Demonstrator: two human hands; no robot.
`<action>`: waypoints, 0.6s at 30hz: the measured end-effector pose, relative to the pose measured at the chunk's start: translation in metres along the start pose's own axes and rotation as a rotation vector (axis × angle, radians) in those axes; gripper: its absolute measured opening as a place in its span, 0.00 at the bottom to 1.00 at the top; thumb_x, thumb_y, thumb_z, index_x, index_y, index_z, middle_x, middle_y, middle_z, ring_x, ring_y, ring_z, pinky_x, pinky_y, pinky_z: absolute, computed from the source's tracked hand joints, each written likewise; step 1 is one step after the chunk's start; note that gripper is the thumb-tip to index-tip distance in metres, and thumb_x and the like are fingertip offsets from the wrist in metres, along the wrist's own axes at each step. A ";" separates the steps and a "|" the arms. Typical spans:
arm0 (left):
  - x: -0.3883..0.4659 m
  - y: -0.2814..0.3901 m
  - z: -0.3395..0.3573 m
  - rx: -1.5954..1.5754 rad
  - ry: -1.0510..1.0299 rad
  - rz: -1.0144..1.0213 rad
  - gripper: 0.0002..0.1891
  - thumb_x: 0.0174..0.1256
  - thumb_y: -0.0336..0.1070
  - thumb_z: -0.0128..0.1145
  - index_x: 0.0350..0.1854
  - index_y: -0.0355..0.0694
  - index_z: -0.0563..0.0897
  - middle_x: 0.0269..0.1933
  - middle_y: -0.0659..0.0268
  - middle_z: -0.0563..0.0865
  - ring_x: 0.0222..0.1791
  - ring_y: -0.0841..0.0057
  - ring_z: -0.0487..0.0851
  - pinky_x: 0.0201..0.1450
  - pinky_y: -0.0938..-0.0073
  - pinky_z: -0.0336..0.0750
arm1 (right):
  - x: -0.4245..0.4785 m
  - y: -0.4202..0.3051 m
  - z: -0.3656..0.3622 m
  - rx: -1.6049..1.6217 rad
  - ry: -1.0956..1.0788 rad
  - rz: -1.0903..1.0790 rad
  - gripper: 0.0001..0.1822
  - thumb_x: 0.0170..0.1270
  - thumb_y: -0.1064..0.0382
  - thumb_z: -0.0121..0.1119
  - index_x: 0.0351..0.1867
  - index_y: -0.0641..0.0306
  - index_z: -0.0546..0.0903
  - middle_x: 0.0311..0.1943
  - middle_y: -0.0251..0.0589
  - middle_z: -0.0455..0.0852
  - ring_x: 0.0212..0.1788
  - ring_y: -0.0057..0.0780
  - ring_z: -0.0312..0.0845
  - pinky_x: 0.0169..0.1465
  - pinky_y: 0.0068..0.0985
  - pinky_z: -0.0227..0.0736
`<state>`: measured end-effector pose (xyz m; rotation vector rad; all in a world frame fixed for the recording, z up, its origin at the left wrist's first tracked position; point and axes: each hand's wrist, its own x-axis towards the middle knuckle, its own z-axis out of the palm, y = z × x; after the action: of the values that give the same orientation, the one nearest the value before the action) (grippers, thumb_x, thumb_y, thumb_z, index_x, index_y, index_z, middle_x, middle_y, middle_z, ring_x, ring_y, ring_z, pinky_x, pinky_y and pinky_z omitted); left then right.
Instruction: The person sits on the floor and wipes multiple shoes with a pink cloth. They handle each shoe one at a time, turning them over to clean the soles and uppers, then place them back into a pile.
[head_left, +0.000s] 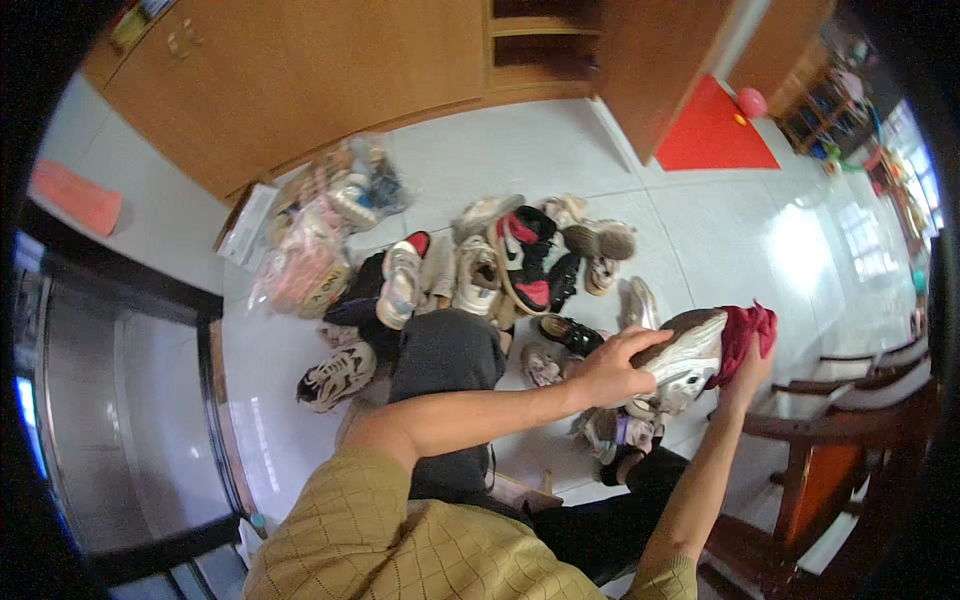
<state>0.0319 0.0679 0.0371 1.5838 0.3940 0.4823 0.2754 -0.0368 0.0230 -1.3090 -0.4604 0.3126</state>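
Observation:
My left hand (619, 367) grips one end of a white sneaker (679, 371), whose brown sole faces up and away. A dark red cloth (742, 341) is bunched in my right hand (752, 373) and pressed against the sneaker's other end. Below the sneaker, a lilac and white shoe (626, 429) rests on the floor by my foot. A shiny black shoe (571, 335) lies just left of my left hand. Farther out stand a red, black and white high-top sneaker (523, 259) and a white sneaker (478, 276) among several other shoes.
Clear plastic bags with shoes (319, 240) lie left, near a wooden cabinet (322, 82) with one open door (656, 67). A black-and-white sneaker (337, 376) sits left of my knee. Dark wooden furniture (817, 427) stands close on the right. A red mat (716, 135) lies behind the door.

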 end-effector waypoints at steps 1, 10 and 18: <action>0.002 0.000 -0.004 -0.030 0.028 -0.033 0.37 0.44 0.36 0.62 0.64 0.39 0.72 0.59 0.56 0.72 0.59 0.64 0.73 0.62 0.72 0.66 | 0.002 -0.003 0.005 -0.012 -0.052 0.022 0.27 0.67 0.67 0.49 0.67 0.67 0.62 0.58 0.46 0.75 0.56 0.35 0.76 0.58 0.29 0.73; 0.013 -0.013 -0.042 -0.182 0.113 -0.141 0.31 0.57 0.55 0.64 0.61 0.44 0.77 0.55 0.57 0.79 0.59 0.68 0.73 0.62 0.72 0.65 | 0.005 0.016 0.068 0.116 -0.368 0.213 0.23 0.66 0.65 0.51 0.62 0.68 0.69 0.52 0.45 0.80 0.52 0.35 0.78 0.57 0.29 0.71; -0.009 -0.006 -0.040 -0.496 0.213 -0.403 0.42 0.52 0.57 0.63 0.67 0.39 0.66 0.50 0.55 0.80 0.49 0.70 0.78 0.51 0.75 0.71 | -0.006 0.031 0.099 -0.302 -0.358 -0.008 0.25 0.58 0.70 0.57 0.59 0.69 0.72 0.51 0.44 0.80 0.51 0.33 0.78 0.56 0.25 0.71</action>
<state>0.0034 0.0972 0.0318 0.9448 0.6817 0.3975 0.2221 0.0521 0.0104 -1.5501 -0.8402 0.4879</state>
